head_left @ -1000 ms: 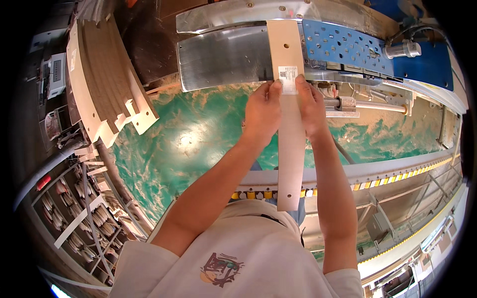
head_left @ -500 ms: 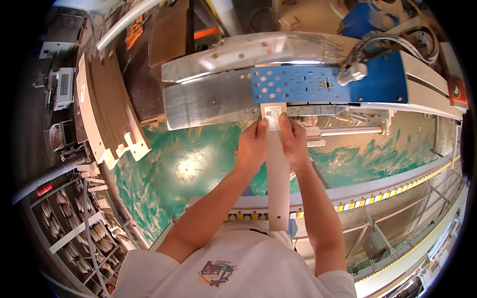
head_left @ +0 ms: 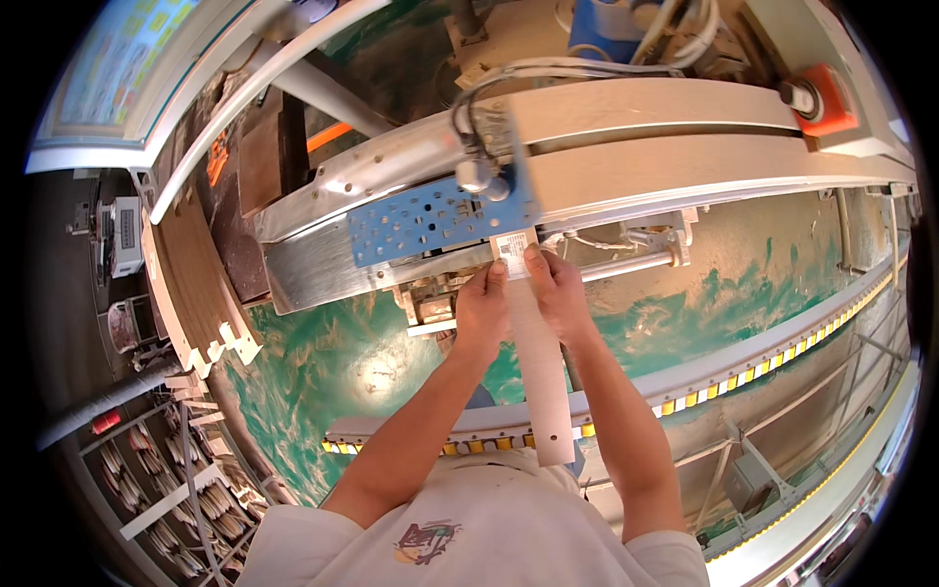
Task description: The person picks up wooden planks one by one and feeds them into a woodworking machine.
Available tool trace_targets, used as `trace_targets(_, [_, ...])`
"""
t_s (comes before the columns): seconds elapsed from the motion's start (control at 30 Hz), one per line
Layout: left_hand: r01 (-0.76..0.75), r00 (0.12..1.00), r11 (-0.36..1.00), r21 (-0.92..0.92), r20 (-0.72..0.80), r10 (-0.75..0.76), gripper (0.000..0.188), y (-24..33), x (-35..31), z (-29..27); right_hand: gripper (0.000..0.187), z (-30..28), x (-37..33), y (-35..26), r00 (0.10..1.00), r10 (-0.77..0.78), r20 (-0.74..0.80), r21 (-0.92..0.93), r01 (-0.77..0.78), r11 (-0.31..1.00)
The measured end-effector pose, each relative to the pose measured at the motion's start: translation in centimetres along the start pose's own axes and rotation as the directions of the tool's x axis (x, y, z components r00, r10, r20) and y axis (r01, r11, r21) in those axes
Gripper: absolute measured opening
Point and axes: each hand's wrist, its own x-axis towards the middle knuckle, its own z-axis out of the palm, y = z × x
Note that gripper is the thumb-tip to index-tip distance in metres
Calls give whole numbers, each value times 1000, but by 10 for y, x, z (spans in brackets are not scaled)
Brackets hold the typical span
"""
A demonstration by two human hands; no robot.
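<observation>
A long pale wooden slat (head_left: 541,377) runs from the machine toward my body, with a white printed label (head_left: 512,252) at its far end and a small dark hole near its close end. My left hand (head_left: 483,311) grips the slat's left edge beside the label, thumb on top. On the opposite edge, my right hand (head_left: 556,293) holds it the same way. The slat's far end meets the right part of a blue perforated plate (head_left: 421,217) on the machine; whether it reaches underneath is hard to see. Metal fittings and hoses sit on that plate.
A metal bed (head_left: 313,274) extends left, long pale beams (head_left: 675,166) right. Stacked wooden boards (head_left: 201,274) stand at the left, above a rack of slats (head_left: 201,519). A rail with yellow rollers (head_left: 704,393) crosses close to my body. A screen (head_left: 117,68) shows upper left.
The blue plate with its fittings has shifted left past my hands along the machine. My view has turned, bringing the screen in. Both hands keep hold of the slat.
</observation>
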Motion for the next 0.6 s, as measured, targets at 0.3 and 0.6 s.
trace_targets(0.3, [-147,989,988,-46,7,148,39,-18,7,81,48,-81,15,-4,999,49,17,-35,-48,998])
trace_targets(0.6, [-311,947,944,112,-45,318,42,-9,-2,164,57,-160,26,-8,999,35,-16,-39,-36,999])
